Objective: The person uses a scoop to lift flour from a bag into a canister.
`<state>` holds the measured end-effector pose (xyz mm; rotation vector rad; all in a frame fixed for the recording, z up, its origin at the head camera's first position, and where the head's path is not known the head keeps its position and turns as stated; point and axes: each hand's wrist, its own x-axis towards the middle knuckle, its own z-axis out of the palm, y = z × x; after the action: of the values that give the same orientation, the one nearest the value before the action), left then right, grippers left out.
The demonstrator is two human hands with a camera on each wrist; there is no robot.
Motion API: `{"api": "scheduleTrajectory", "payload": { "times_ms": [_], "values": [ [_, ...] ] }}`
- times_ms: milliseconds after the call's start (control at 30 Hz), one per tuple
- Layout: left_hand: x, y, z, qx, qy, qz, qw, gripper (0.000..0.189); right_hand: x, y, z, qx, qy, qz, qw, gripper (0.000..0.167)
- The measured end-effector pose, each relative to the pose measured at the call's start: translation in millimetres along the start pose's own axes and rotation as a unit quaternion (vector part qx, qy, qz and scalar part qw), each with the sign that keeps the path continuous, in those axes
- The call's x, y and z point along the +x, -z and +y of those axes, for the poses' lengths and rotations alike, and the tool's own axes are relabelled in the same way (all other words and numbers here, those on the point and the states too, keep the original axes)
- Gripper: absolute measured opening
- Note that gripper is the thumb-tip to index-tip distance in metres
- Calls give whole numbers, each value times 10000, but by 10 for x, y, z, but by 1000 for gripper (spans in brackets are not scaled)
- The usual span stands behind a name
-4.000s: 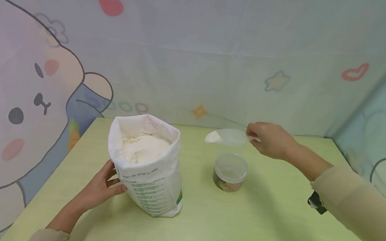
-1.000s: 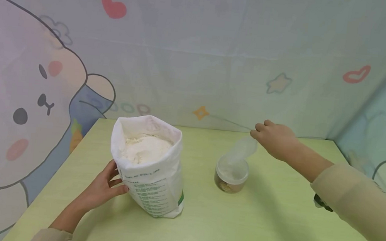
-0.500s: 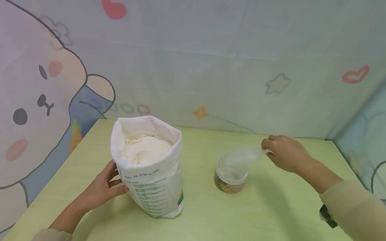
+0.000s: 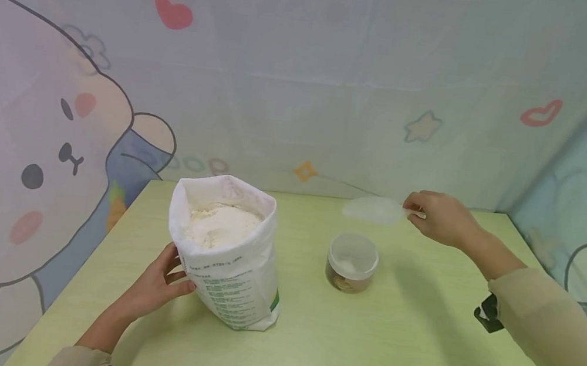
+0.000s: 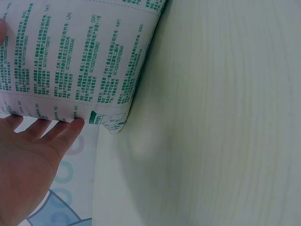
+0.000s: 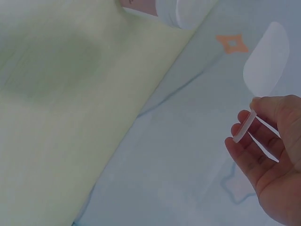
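An upright white flour bag (image 4: pixel 236 278) with green print stands left of centre, its top folded open on white powder (image 4: pixel 225 226). My left hand (image 4: pixel 153 284) holds its lower left side, thumb at the front and fingers around the edge; the left wrist view shows the fingertips against the bag's edge. My right hand (image 4: pixel 441 218) pinches the short handle of a translucent plastic scoop (image 4: pixel 373 209) between thumb and fingers. The scoop is level in the air, behind and above a small clear tub (image 4: pixel 352 262) with a brown label. A little white powder lies in the tub.
Both the bag and the tub stand on a light yellow-green table (image 4: pixel 320 345). A cloth backdrop (image 4: pixel 292 88) with a cartoon bear hangs right behind the table's far edge, and another patterned cloth (image 4: pixel 584 193) is at the right.
The scoop, which carried powder and then tipped down into the tub, is now lifted up and right, with no powder visible in it. Powder now shows in the tub. My left hand stays put.
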<state>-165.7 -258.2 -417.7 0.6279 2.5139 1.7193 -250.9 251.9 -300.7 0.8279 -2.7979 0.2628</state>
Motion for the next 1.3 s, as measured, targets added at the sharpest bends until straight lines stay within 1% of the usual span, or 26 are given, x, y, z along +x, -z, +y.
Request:
{"api": "scheduleTrajectory", "payload": {
  "times_ms": [100, 233, 400, 600, 833, 900, 1033, 1167, 1300],
  "values": [
    [6, 0, -7, 11, 51, 0, 10000, 85, 57, 52, -3, 114, -89, 52, 9999, 13],
    [5, -5, -16, 5, 100, -9, 9999, 85, 116, 128, -27, 192, -80, 133, 9997, 13],
    [3, -6, -26, 5, 135, -19, 9999, 85, 185, 212, -66, 158, 32, 165, 9997, 12],
    [-2, -8, -20, 64, 153, -25, 9999, 85, 312, 313, -158, 87, 238, 86, 9996, 13],
    [2, -1, -23, 86, 103, -30, 9999, 85, 500, 521, -364, -135, 517, 121, 9985, 13],
    [3, 2, -18, 91, 98, -20, 9999, 85, 556, 584, -433, -229, 562, 126, 9981, 13],
    [2, 3, -10, 93, 111, -6, 9999, 85, 649, 697, -593, -250, 631, 62, 9977, 14],
    [-1, 0, -1, 78, 109, -9, 9999, 85, 734, 772, -731, -258, 743, 41, 9969, 14],
    [1, -12, -1, 32, 116, -6, 9999, 85, 819, 813, -829, -350, 766, -14, 9964, 14]
  ]
}}
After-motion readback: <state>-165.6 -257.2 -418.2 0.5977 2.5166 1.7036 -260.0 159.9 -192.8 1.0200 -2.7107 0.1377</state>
